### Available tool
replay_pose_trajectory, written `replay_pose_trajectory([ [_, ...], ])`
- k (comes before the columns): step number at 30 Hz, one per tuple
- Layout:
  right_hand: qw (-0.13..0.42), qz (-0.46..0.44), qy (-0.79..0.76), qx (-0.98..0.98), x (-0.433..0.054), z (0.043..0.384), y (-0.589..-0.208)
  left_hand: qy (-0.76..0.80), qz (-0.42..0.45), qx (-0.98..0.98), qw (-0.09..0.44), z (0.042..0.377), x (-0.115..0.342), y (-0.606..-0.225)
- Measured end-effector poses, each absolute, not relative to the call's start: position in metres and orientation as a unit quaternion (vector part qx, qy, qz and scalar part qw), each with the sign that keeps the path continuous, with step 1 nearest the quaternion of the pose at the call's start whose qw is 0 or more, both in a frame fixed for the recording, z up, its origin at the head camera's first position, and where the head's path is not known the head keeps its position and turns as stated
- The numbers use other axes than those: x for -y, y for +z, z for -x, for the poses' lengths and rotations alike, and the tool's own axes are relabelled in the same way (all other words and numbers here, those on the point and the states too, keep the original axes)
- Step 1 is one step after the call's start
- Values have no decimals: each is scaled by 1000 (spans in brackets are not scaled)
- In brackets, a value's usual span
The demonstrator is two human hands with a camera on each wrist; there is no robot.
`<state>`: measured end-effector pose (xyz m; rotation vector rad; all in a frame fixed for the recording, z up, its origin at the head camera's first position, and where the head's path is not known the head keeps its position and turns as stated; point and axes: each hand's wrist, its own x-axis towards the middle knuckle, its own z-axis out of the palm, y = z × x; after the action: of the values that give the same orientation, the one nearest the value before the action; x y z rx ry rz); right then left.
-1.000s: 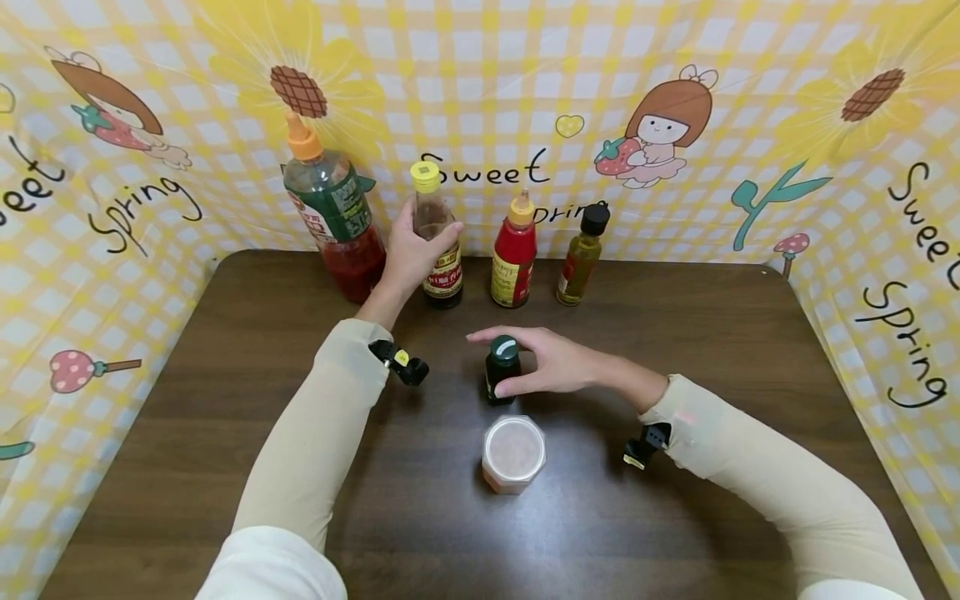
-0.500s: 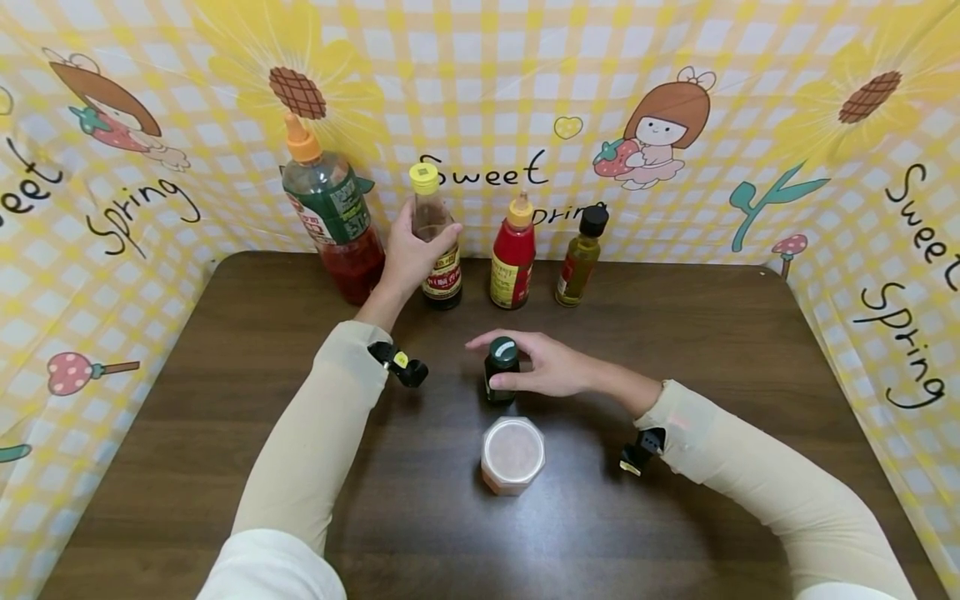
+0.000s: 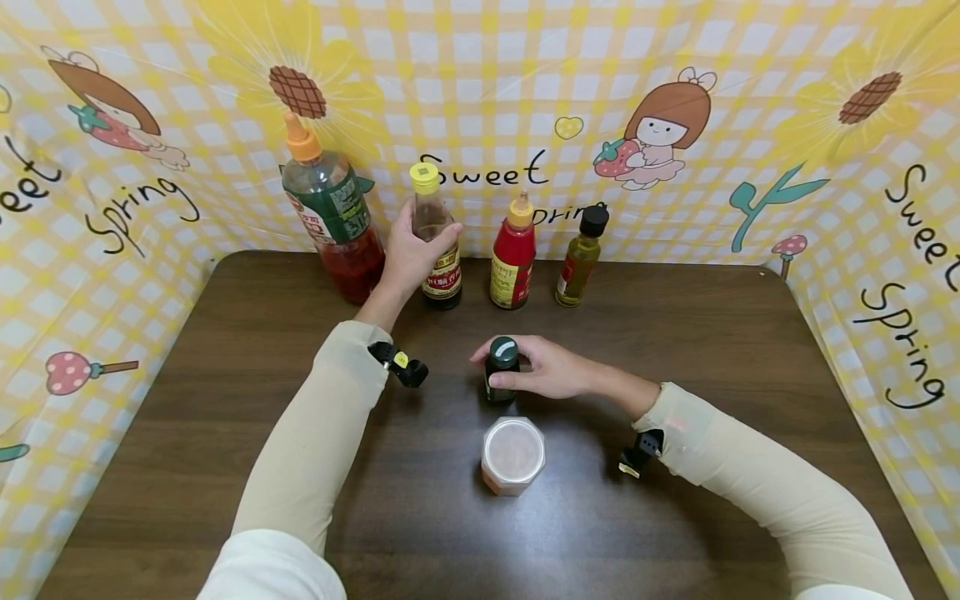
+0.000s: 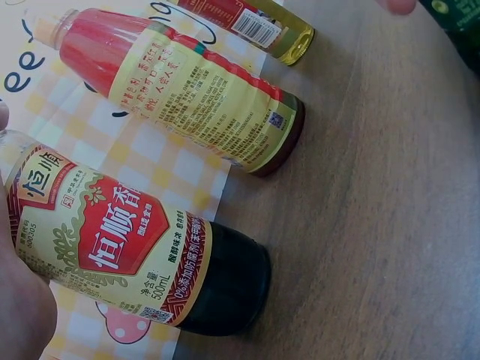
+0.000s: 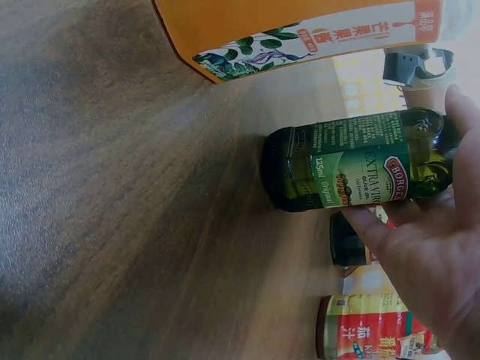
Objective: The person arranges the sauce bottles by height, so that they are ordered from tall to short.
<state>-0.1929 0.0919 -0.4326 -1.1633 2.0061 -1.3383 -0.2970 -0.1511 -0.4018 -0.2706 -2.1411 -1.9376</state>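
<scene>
My left hand (image 3: 408, 257) grips the upper body of a vinegar bottle (image 3: 444, 279) with a yellow cap, standing upright at the back of the table. Its red and cream label (image 4: 120, 225) faces the left wrist view. Nearer the middle, my right hand (image 3: 555, 367) holds a small dark green olive oil bottle (image 3: 501, 367), thumb on the near side and fingers curling behind it. In the right wrist view the green label of the olive oil bottle (image 5: 360, 169) shows in front of the palm. A jar (image 3: 513, 450) of orange jam with a pale lid stands just in front.
Left of the vinegar stands a large orange-capped sauce bottle (image 3: 337, 208). To its right are a red ketchup bottle (image 3: 513, 262) and a black-capped oil bottle (image 3: 577, 267). A patterned yellow cloth (image 3: 465, 100) hangs behind the brown table (image 3: 675, 333).
My right hand's thumb has come onto the olive oil bottle, and its outstretched fingers have drawn in around the far side. The left hand and vinegar bottle have stayed put.
</scene>
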Motion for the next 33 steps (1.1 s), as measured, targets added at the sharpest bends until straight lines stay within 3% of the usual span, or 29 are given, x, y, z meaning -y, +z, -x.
replay_pose_trajectory([
  [33, 201, 383, -523, -734, -116, 192, -417, -664, 91, 732, 123, 296, 151, -402],
])
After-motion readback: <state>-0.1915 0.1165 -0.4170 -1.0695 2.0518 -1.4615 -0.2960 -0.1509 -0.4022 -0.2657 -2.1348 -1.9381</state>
